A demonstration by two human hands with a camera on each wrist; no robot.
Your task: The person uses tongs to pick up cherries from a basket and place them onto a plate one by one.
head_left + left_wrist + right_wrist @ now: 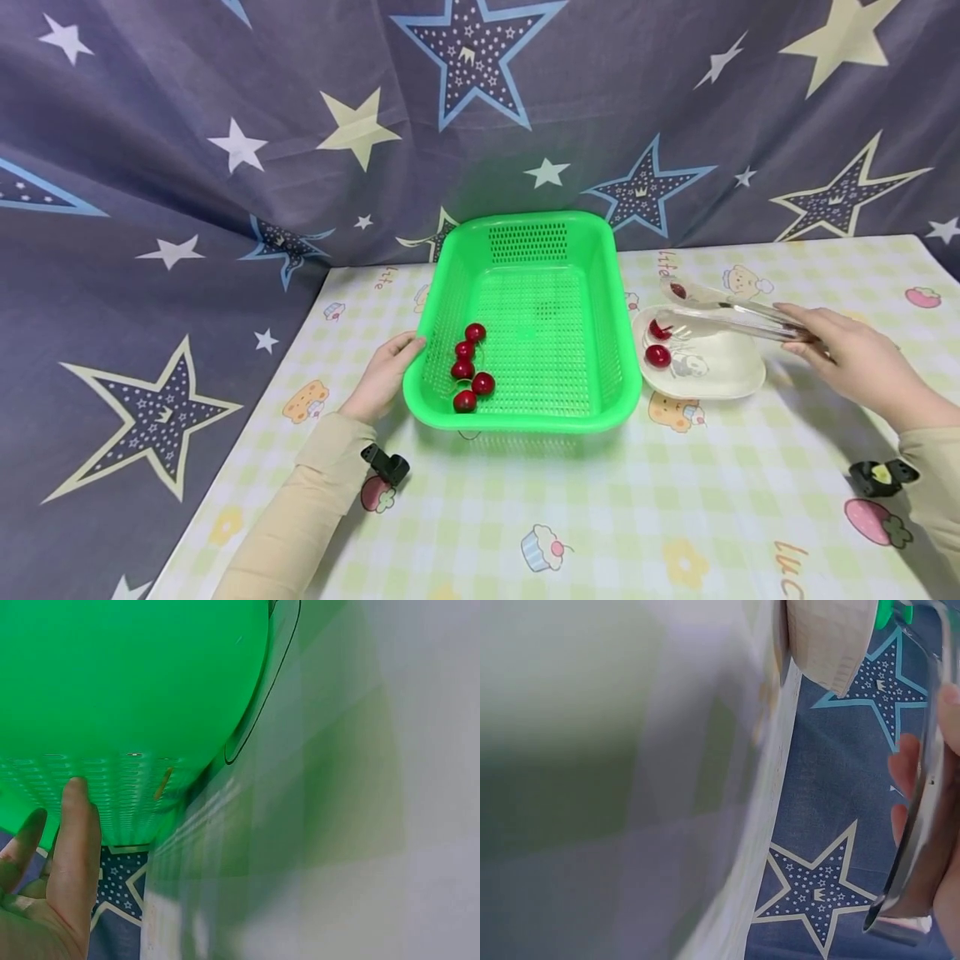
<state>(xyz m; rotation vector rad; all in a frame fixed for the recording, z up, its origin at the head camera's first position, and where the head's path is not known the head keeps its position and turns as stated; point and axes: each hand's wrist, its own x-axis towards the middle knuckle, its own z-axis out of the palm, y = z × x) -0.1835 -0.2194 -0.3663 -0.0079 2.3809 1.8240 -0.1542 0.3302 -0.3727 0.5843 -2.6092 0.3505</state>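
Observation:
A green plastic basket (525,422) with mesh sides stands in the middle, with several red cherries (483,383) in its left half. At its left rim my left hand (386,375) touches the outside; in the left wrist view a straight finger (77,847) lies against the slotted wall. My right hand (855,350) holds metal tongs (757,308) with clear tips over a white bowl (723,387). In the bowl rests a cherry (657,357), and another (661,330) sits by the lower tip. Dark red shows at the upper tip, partly hidden.
A pale green checked cloth (600,517) with printed cartoons covers the table. Behind it hangs a dark blue curtain (300,125) with stars. The bowl stands close to the basket's right side.

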